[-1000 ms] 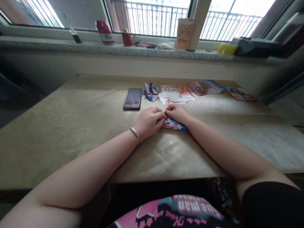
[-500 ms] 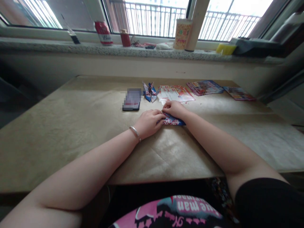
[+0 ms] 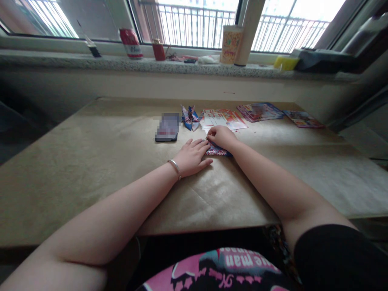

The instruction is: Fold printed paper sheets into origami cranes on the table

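Observation:
A folded piece of blue, red and white patterned paper [image 3: 217,151] lies on the table, partly hidden under my hands. My left hand [image 3: 191,157], with a silver bangle at the wrist, rests flat, its fingertips on the paper's left end and its thumb stretched out on the tabletop. My right hand [image 3: 222,137] is closed in a pinch at the paper's upper left edge, and its palm and wrist cover the right part. Beyond them stands a folded paper figure [image 3: 190,118] with pointed tips, in similar blue and pink paper.
A phone [image 3: 167,127] lies left of the paper figure. Printed sheets [image 3: 221,120] are spread behind my right hand, with colourful booklets [image 3: 260,111] farther right on the table [image 3: 100,161]. The windowsill holds a red can [image 3: 131,43], a cup [image 3: 230,44] and a yellow item [image 3: 285,62].
My left hand has flattened, its fingers straightening and its thumb moving out from the paper onto the table. My right hand keeps its pinch, shifted slightly. The view has moved a little.

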`<state>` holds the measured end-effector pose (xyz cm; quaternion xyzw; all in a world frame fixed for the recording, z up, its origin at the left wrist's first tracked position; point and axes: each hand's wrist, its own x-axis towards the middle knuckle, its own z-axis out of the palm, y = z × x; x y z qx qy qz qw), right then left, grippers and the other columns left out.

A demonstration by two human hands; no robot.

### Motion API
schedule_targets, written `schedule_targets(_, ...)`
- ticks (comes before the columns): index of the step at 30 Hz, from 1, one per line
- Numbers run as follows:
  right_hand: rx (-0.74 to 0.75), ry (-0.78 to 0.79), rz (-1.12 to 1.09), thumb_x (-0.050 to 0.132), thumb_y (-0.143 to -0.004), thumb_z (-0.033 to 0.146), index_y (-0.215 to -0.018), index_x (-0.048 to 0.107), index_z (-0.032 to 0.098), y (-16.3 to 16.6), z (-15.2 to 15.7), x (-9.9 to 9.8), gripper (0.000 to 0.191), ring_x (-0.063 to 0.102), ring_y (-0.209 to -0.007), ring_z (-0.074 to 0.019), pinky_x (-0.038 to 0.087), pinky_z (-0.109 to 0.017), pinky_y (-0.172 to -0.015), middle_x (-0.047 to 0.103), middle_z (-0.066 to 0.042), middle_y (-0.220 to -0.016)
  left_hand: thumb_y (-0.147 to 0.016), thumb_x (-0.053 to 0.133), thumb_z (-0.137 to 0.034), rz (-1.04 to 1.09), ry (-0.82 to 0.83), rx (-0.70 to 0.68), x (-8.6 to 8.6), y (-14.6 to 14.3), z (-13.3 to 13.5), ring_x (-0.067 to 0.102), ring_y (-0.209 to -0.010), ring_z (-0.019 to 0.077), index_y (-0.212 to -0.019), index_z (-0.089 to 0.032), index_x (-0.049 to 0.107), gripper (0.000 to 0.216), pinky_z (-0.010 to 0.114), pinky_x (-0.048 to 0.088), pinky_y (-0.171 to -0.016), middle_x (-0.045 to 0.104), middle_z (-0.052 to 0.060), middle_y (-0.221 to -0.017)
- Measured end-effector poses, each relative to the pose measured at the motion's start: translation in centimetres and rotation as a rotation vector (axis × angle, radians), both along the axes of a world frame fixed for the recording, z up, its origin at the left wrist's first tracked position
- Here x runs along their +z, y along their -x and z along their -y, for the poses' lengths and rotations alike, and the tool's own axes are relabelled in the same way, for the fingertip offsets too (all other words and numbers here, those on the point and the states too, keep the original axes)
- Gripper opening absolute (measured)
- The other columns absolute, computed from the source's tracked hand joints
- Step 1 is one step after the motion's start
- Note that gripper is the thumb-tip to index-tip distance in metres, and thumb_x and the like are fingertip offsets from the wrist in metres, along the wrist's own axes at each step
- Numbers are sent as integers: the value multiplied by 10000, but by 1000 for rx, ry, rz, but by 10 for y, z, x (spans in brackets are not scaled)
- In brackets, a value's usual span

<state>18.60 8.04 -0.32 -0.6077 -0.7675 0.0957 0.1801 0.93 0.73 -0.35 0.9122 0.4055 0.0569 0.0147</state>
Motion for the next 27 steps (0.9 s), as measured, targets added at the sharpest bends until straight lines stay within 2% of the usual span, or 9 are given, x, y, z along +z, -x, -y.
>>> schedule_targets(6,-9,-3,-37,618,-816,310,-858,752,227,0,0,-2,163,617,-772,-162,391,-258,-632,744,-20,-868,-945,429,-513,42,-3,-30,1,1,1,386,-1385,296,-1397,-114,459,604,466,255,-1187,477,153,-1450)
schedule_targets(11,-13,7,-53,621,-819,310,-873,752,227,-2,-2,-4,165,613,-772,-154,398,-249,-649,743,-18,-871,-968,398,-457,87,54,-99,2,8,-1,339,-1421,272,-1322,-64,478,535,407,290,-1182,462,201,-1443)
schedule_targets(15,-5,7,-59,618,-822,316,-881,752,227,-3,-3,-6,171,608,-763,-149,404,-244,-660,742,-19,-876,-974,397,-394,103,81,-175,5,13,-4,370,-1399,261,-1264,-118,519,418,412,314,-1175,478,169,-1427)
schedule_targets(20,10,-10,-70,618,-815,308,-863,750,220,-3,-3,-7,166,602,-757,-152,398,-248,-654,736,-22,-850,-975,412,-333,71,36,-222,4,15,-7,381,-1388,283,-1209,-124,571,351,438,347,-1153,446,179,-1449)
schedule_targets(25,17,3,-65,622,-819,310,-865,751,218,-3,-2,-6,166,596,-750,-150,404,-245,-659,733,-23,-847,-969,416,-300,52,-79,-320,11,16,-6,499,-1267,254,-1109,-158,639,299,416,398,-1102,608,133,-1227)
schedule_targets(27,16,3,-63,622,-820,313,-871,753,217,-3,-1,-5,170,593,-747,-149,406,-244,-661,733,-26,-850,-964,423,-306,-9,-99,-317,17,16,-4,556,-1182,251,-1100,-154,643,300,415,418,-1068,636,129,-1157)
